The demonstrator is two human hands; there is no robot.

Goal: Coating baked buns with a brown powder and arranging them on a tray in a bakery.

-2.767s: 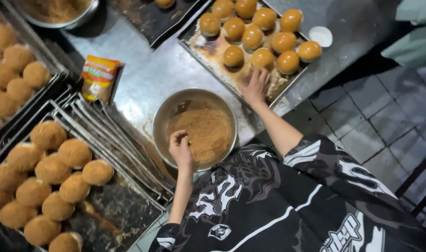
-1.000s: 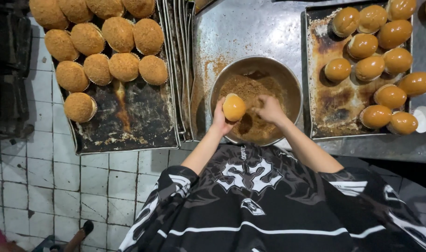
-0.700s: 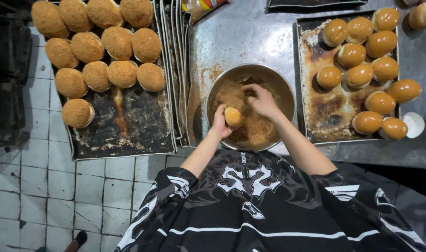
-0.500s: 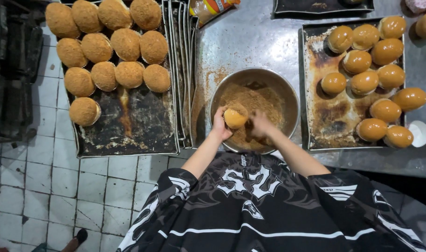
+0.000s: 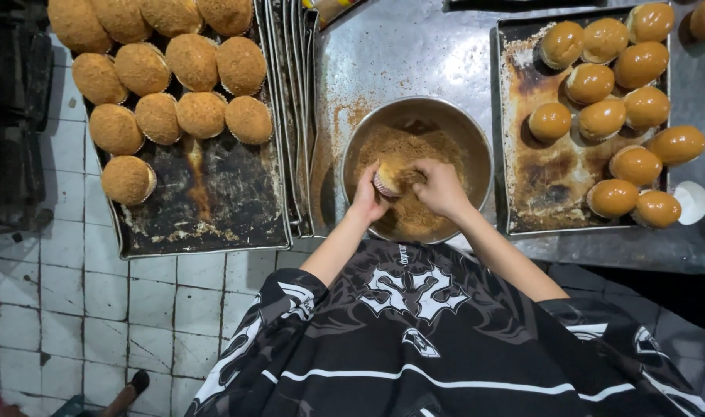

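Observation:
My left hand (image 5: 368,197) holds a small bun in a paper cup (image 5: 388,177) over a round metal bowl (image 5: 476,143) of brown crumbs. My right hand (image 5: 439,185) rests against the bun's right side, fingers curled onto it and the crumbs. A dark baking tray (image 5: 541,166) on the right carries several shiny plain brown buns. On the left, another tray (image 5: 206,208) carries several buns coated in crumbs.
The bowl and right tray stand on a steel table (image 5: 414,54) dusted with crumbs. A stack of tray edges (image 5: 294,116) lies between bowl and left tray. A white paper cup (image 5: 690,202) sits at the right edge. White tiled floor (image 5: 51,309) lies below left.
The view swung from the earlier angle. In the last second, both hands lowered the bun into the bowl's crumbs and my right hand closed in on it.

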